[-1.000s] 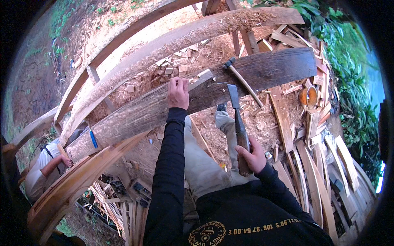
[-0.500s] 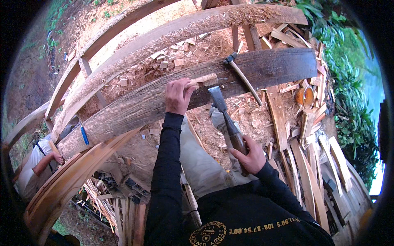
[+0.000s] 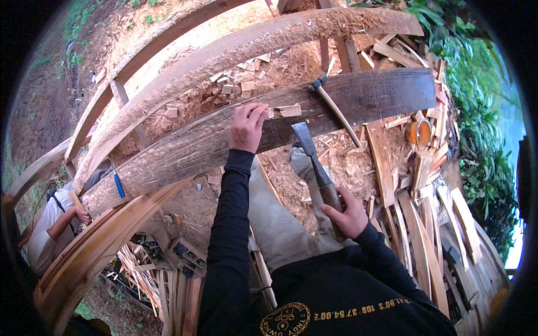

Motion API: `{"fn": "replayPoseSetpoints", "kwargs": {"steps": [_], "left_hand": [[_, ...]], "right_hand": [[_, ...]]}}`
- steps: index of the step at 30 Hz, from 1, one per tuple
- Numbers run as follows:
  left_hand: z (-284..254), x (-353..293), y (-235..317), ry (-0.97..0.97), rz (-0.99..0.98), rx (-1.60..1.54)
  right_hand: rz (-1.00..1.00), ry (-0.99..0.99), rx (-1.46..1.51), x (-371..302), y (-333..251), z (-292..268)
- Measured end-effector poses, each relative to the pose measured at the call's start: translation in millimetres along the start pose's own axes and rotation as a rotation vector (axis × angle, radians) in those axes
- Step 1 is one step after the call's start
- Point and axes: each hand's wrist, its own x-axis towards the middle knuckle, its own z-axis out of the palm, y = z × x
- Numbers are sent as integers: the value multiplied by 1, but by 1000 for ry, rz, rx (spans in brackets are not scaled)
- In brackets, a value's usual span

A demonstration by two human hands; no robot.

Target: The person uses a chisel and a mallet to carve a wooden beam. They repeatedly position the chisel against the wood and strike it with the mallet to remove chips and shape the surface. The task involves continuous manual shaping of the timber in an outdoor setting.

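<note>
My left hand (image 3: 246, 127) is closed, pinching the narrow end of a small pale wooden piece (image 3: 288, 111) with a thicker block at its far end. The piece lies over the wide dark plank (image 3: 193, 140) in front of me. In my right hand (image 3: 348, 213) I grip the dark wooden handle of a chisel (image 3: 309, 147). Its flared steel blade points away from me, near the plank's close edge and just below the wooden piece. A hammer (image 3: 338, 113) with a light wooden handle rests across the plank, to the right of the piece.
A blue-handled tool (image 3: 119, 185) rests on the plank's left end. Beyond runs a curved beam (image 3: 246, 45) covered with shavings. Boards and offcuts (image 3: 417, 229) are piled at the right, beside an orange bowl-like container (image 3: 418, 133). Another person's hand (image 3: 82, 214) shows at far left.
My left hand has turned the wooden piece slightly, so its block end sits more level. The chisel stays in my right hand, nearly unmoved. The whole view has shifted a little.
</note>
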Motion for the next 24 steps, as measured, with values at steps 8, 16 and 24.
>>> {"fn": "replayPoseSetpoints", "kwargs": {"steps": [8, 16, 24], "left_hand": [[-17, 21, 10, -255, 143, 69], [-27, 66, 21, -187, 243, 43], [18, -28, 56, 227, -498, -202]], "right_hand": [[2, 8, 8, -6, 9, 5], [16, -7, -39, -7, 7, 1], [111, 33, 181, -5, 10, 9]]}}
